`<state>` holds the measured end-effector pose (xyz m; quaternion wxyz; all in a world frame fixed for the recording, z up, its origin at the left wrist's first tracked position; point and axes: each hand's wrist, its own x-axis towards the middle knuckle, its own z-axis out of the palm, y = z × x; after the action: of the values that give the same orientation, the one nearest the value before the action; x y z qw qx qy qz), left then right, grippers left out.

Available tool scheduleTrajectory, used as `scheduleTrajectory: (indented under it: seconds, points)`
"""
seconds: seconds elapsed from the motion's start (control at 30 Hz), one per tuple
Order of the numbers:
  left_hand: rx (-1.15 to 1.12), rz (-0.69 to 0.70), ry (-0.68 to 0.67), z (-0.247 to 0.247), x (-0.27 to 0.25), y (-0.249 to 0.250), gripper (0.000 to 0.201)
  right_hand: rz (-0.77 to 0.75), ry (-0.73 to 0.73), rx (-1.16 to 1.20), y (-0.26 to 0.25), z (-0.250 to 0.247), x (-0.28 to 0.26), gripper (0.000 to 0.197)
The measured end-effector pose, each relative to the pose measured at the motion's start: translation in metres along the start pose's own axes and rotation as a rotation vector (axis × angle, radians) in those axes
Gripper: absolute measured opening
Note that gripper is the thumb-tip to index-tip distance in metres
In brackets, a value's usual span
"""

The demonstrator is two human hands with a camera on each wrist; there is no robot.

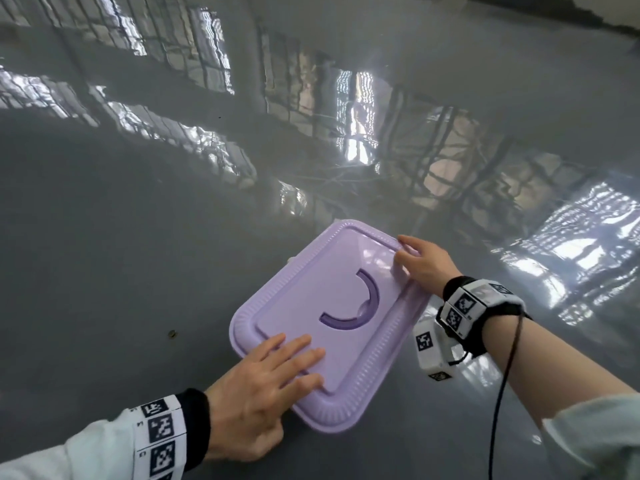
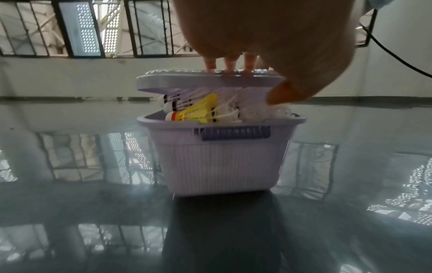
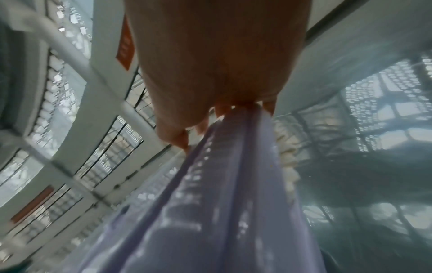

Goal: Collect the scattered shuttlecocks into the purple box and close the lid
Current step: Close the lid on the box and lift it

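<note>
The purple box (image 2: 222, 162) stands on a glossy grey floor. Its purple lid (image 1: 329, 306) lies over it, propped up at the left end. In the gap, a yellow shuttlecock (image 2: 198, 110) and white shuttlecocks (image 2: 180, 101) stick up above the rim. My left hand (image 1: 270, 368) lies flat on the lid's near corner with straight fingers (image 2: 229, 62), the thumb beside the edge. My right hand (image 1: 422, 261) holds the lid's far right rim, with the thumb on top and fingers curled over the edge (image 3: 203, 125). White feathers (image 3: 287, 153) show under the lid (image 3: 222, 203).
The grey floor (image 1: 138, 237) mirrors barred windows. A small dark speck (image 1: 171, 333) lies left of the box. A black cable (image 1: 502, 393) hangs from my right wrist. A white wall with windows (image 2: 81, 27) stands behind the box.
</note>
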<state>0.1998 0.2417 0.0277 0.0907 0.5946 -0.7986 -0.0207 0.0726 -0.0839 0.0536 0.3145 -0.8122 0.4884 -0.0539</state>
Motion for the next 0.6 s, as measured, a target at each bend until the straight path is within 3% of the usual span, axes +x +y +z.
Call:
scheduleTrajectory:
  seconds: [0.07, 0.17, 0.27, 0.37, 0.43, 0.53, 0.6]
  points:
    - [-0.167, -0.094, 0.128, -0.001, -0.003, 0.001, 0.057, 0.025, -0.011, -0.126, -0.014, 0.006, -0.001, 0.045]
    - [-0.342, -0.28, 0.425, 0.002, 0.013, 0.004, 0.03, 0.021, 0.01, -0.268, -0.022, 0.014, 0.001, 0.044]
    - [-0.377, -0.49, 0.537, 0.006, 0.036, -0.001, 0.03, -0.015, 0.029, -0.3, -0.017, 0.014, 0.007, 0.049]
    - [-0.155, -0.662, 0.483, 0.011, 0.035, -0.018, 0.037, 0.002, -0.032, -0.249, -0.013, 0.012, 0.013, 0.06]
    - [-0.099, -0.811, 0.383, 0.014, 0.03, -0.026, 0.056, -0.001, -0.074, -0.267, -0.013, 0.013, 0.015, 0.063]
    - [-0.245, -1.05, 0.187, 0.019, 0.026, -0.032, 0.099, -0.011, -0.091, -0.283, -0.01, 0.014, 0.016, 0.058]
    - [-0.364, -1.104, 0.115, 0.024, 0.025, -0.034, 0.115, 0.001, -0.092, -0.263, -0.008, 0.014, 0.016, 0.058]
